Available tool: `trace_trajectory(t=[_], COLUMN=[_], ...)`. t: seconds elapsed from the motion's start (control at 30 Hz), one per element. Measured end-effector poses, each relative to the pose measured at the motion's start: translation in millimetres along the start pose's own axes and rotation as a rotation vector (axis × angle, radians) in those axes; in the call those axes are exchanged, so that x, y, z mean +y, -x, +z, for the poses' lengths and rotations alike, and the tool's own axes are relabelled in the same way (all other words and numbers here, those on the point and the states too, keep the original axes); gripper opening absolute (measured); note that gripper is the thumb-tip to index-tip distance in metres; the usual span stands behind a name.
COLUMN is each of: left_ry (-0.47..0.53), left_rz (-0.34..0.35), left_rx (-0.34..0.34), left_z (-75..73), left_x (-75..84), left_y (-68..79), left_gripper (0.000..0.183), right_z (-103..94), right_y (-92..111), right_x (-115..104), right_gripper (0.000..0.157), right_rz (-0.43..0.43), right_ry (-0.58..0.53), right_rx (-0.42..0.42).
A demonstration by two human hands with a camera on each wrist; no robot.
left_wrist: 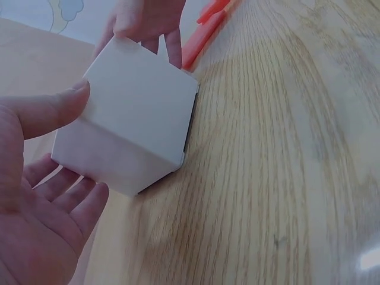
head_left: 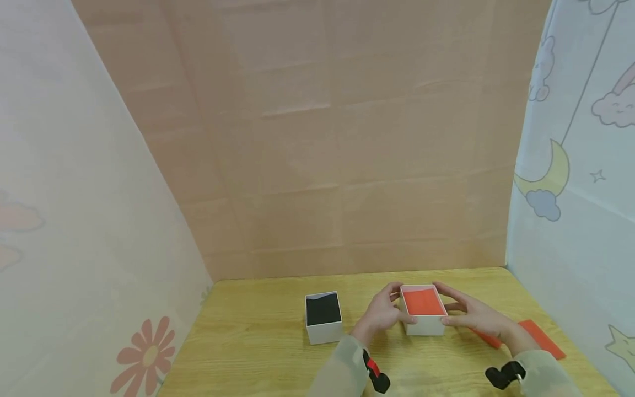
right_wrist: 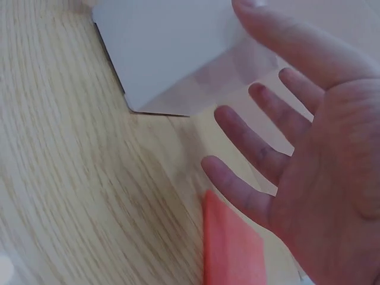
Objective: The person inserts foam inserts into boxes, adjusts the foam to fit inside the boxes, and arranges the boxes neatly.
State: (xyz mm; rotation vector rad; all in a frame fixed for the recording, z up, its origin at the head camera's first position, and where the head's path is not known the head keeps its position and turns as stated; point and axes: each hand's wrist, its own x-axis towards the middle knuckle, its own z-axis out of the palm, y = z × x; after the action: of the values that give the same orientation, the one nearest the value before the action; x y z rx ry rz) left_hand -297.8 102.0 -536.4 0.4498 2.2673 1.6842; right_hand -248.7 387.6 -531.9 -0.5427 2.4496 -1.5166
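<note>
A small white box (head_left: 424, 326) stands on the table, its top showing a flat orange-red surface (head_left: 423, 302). My left hand (head_left: 383, 313) holds its left side, thumb at the near corner and fingers reaching toward the far one. On the opposite side my right hand (head_left: 477, 316) spans the box, thumb at the near right corner and index finger at the far right corner. Its other fingers spread out beside the wall in the right wrist view. An orange-red flat piece (right_wrist: 233, 243) lies below those fingers, partly hidden by the right hand in the head view.
Left of my hands sits a second white box (head_left: 324, 333) with a black top surface (head_left: 323, 309). Another orange-red strip (head_left: 542, 339) lies beyond my right wrist. A brown sheet (head_left: 337, 165) hangs behind the wooden table (head_left: 248, 342), with patterned cloths on both sides.
</note>
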Motion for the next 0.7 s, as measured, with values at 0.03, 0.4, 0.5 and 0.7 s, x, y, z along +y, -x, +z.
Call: trace_trajectory(t=[0.03,0.4,0.5,0.7], left_ry=[0.006,0.069,0.073,0.075], left_rz=[-0.001,0.002,0.004,0.0], left_rx=[0.0,0.001,-0.006,-0.007], left_z=[-0.1,-9.4,-10.7,-10.1], left_x=[0.3,-4.3,-3.9,-3.4], left_y=[-0.2,-1.3,-1.4,-0.2], left_gripper=[0.081,0.084,0.084,0.085], right_z=[-0.8,-22.4,-27.1,-36.5], right_y=[2,49,61,80], right_x=[-1,1,6,19], right_gripper=[0.088,0.074,0.077,0.088], right_rz=[-0.009,0.091,0.115,0.225], right_ry=[0.011,0.337,0.458,0.665], right_rx=[0.018,0.287,0.358,0.472])
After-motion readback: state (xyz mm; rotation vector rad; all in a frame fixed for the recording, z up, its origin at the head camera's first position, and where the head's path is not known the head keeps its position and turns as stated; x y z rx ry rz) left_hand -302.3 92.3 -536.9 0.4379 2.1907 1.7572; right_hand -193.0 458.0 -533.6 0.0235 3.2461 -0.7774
